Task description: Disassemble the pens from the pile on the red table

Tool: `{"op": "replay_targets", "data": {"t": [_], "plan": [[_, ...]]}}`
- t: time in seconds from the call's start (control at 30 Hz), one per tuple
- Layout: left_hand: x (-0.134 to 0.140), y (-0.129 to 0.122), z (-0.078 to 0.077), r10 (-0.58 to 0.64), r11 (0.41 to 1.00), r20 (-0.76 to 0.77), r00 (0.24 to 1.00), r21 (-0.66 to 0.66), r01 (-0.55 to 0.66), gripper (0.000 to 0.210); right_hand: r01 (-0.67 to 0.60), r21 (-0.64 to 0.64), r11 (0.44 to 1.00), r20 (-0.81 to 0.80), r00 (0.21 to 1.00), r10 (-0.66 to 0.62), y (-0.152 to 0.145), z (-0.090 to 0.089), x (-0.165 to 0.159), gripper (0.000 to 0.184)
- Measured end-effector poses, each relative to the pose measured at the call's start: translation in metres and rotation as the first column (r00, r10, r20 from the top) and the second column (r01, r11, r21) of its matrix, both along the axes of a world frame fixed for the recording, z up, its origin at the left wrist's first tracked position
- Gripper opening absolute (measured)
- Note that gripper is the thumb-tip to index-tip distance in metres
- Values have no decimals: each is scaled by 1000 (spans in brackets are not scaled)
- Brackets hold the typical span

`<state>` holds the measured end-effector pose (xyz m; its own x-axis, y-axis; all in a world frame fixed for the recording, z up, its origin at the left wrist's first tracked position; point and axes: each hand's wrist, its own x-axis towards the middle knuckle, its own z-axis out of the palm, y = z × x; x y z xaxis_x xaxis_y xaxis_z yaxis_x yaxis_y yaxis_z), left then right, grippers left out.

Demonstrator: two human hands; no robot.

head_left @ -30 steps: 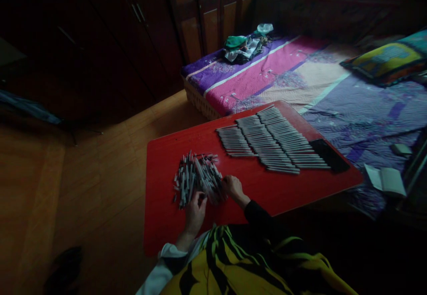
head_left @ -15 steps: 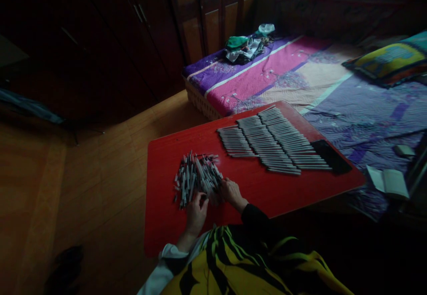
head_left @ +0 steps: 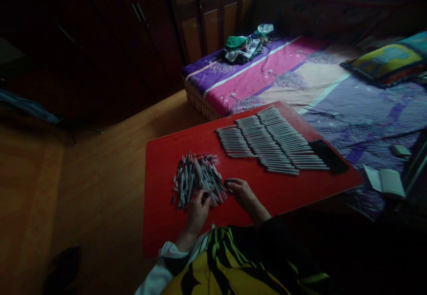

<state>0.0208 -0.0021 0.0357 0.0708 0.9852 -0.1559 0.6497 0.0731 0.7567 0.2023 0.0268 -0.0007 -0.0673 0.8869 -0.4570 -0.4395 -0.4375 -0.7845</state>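
A loose pile of pen parts, pale barrels and small dark pieces, lies on the left half of the red table. At the pile's near edge, my left hand is closed in a pinch on what looks like a pen barrel. Just right of the pile is my right hand, thumb and fingers pinched round a small dark piece that resembles a pen cap. Farther right, assembled pens lie side by side in three slanting rows.
A flat black object lies at the table's right end, by the pens. Beyond the table stands a bed with a pile of clothes, a pillow and an open book. Dark wardrobes line the back.
My right hand has drawn back from the pile to the right, with a small dark piece at its fingertips. My left hand has stayed nearly in place.
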Motion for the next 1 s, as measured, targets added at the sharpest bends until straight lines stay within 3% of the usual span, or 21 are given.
{"op": "replay_targets", "data": {"t": [0.17,0.37,0.77,1.0], "plan": [[4,3,8,-31,1000,-14,999,1,31,16,37,-27,999,-174,984,-41,-2,13,2,26],[9,6,10,-47,999,-3,999,-6,47,15,19,-53,998,-263,964,-33,-2,10,2,25],[10,8,17,-55,998,3,998,19,55,15,-38,-33,999,-329,944,25,-4,15,4,29],[16,10,25,-27,999,164,986,47,20,20,-67,-100,993,-315,948,32,-10,23,-15,28]]}}
